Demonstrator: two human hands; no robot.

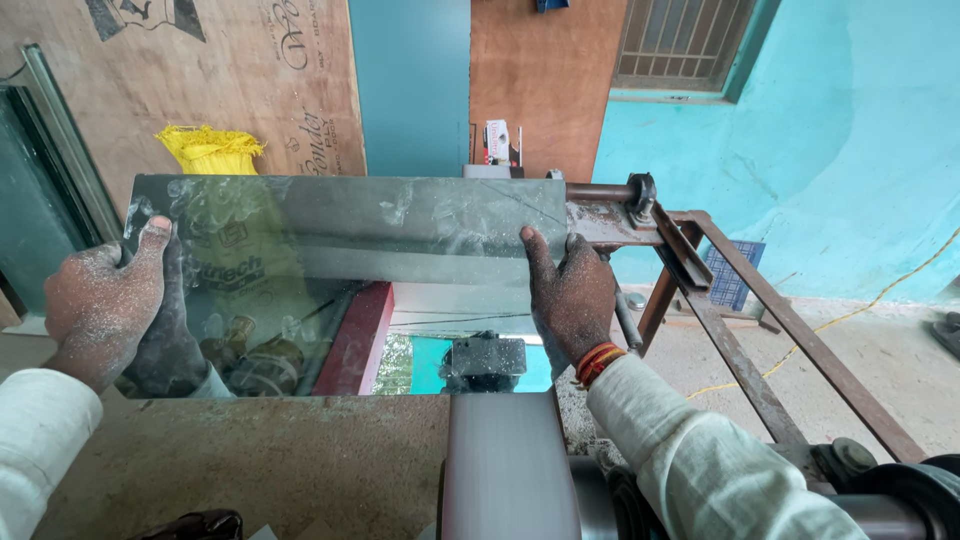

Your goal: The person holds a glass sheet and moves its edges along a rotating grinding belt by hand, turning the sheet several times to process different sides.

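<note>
glass pane (340,280), gripped between both hands' fingers (540,262)

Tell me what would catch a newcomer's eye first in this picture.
A rectangular glass pane held level mid-frame, dusty and reflective, gripped at its ends by the left hand and right hand, both powdered white. Below it, the grey sanding belt runs at the bottom centre, with a rusty metal frame to the right against a turquoise wall.

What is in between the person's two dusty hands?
In the head view, the glass sheet spans the gap between the left hand and the right hand. Each hand grips one side edge. Through the glass shows a yellow sack.
</note>
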